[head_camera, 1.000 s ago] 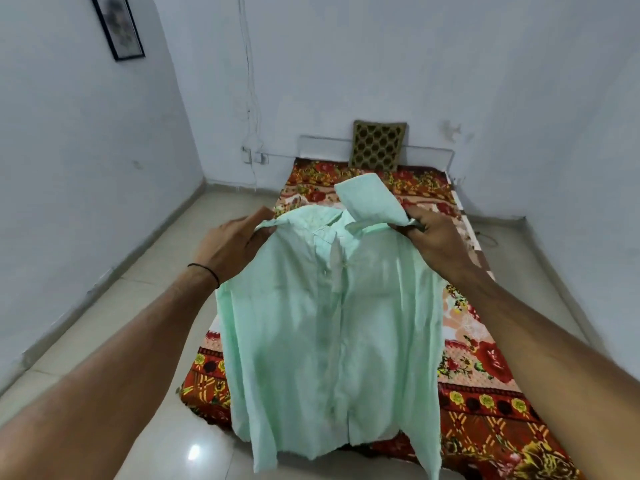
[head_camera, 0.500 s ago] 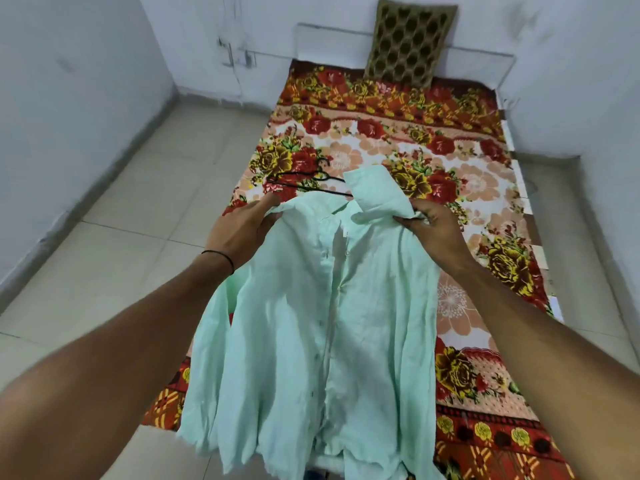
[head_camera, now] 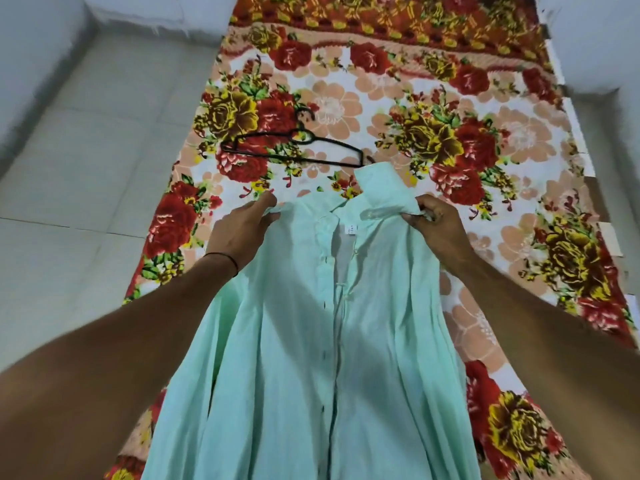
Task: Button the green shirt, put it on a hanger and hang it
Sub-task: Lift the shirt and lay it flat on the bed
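Note:
A pale green shirt (head_camera: 311,341) hangs spread between my hands above the bed, front facing me. Its placket is closed lower down and gapes near the collar. My left hand (head_camera: 242,230) grips the left shoulder by the collar. My right hand (head_camera: 438,230) grips the right shoulder, where a collar flap sticks up. A black wire hanger (head_camera: 294,147) lies flat on the bedsheet just beyond the collar, apart from both hands.
The bed carries a red, yellow and peach floral sheet (head_camera: 467,140). Pale floor tiles (head_camera: 86,168) run along the bed's left side, with white walls at the left and right edges.
My head has tilted down and the far wall and cushion have left the view. The shirt has come lower over the bed, still held by both shoulders, and the hanger now shows in full.

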